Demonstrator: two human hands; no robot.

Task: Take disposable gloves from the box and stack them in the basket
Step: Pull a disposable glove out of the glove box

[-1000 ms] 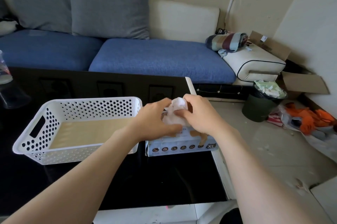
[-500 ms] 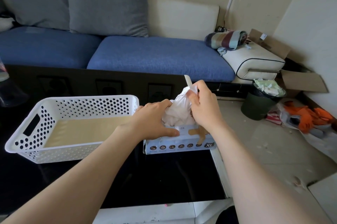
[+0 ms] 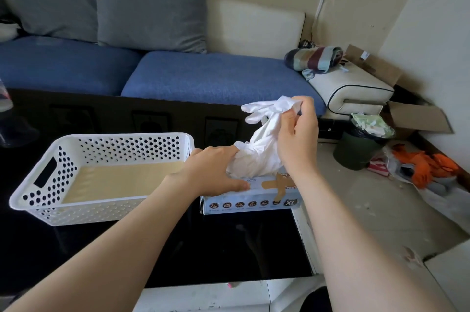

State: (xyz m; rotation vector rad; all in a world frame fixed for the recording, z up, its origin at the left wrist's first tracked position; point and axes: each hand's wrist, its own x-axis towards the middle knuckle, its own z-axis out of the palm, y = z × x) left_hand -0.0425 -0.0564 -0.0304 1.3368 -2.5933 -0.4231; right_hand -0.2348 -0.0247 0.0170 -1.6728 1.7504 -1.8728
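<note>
glove [image 3: 262,151] | above box [image 3: 254,203] | right hand [image 3: 297,138] pinches; left hand [image 3: 211,172] presses box edge

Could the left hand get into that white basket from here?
Probably yes. The left hand presses on the glove box right beside the basket, whose top is open; nothing stands between them. The right hand pinches a glove on the other side.
</note>
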